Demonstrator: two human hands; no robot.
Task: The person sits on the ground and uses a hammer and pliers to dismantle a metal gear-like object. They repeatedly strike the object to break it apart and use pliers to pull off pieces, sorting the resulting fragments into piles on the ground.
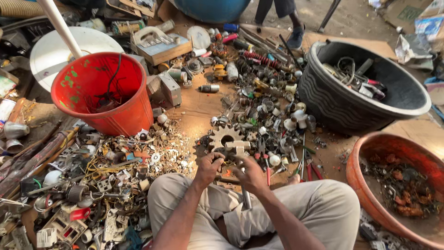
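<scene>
Soft daylight, sharp centre, bent edges

Even, warm light fills the scene — shadows are faint and short, deepest inside the black tub [323,99] and the red bucket [134,115]. The white disc [48,58] at upper left is near blown out, and the pale cardboard [199,104] glares mildly. Focus holds across the middle — wide-lens distortion curves and softens the corners.

A small metal part in two hands

The grey metal part [230,159] is held up, just in front of the big gear [225,136], with a long metal rod [245,196] hanging below it.
</scene>
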